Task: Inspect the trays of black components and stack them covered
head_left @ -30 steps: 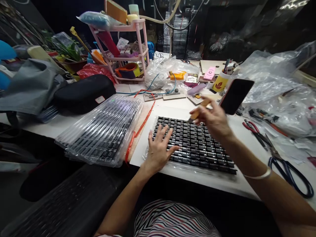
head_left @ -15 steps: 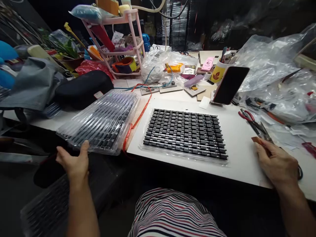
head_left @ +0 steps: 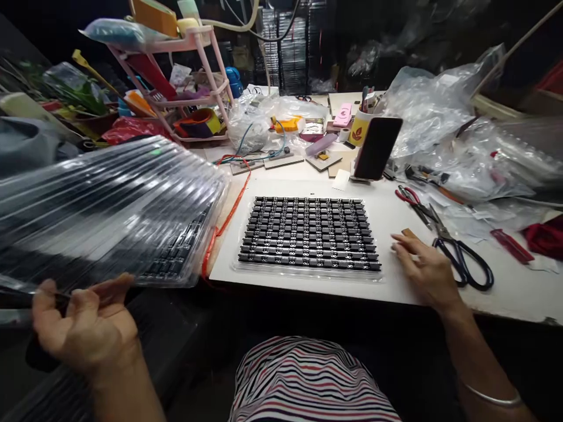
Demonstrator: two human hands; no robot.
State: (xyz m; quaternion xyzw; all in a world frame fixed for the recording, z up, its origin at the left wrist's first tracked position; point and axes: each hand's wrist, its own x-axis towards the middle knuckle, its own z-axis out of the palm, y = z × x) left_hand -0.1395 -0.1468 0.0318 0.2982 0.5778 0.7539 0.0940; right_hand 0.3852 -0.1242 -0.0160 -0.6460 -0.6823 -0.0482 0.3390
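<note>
My left hand point(head_left: 83, 325) grips the near edge of a stack of clear plastic chip trays point(head_left: 109, 211), lifted off the white bench point(head_left: 440, 223); it looks light, springy and slippery, best pinched at the rim. My right hand point(head_left: 424, 269) rests flat on a small brown block point(head_left: 409, 234), just right of the filled chip tray point(head_left: 310, 234), scissors point(head_left: 461, 258) beyond.
</note>
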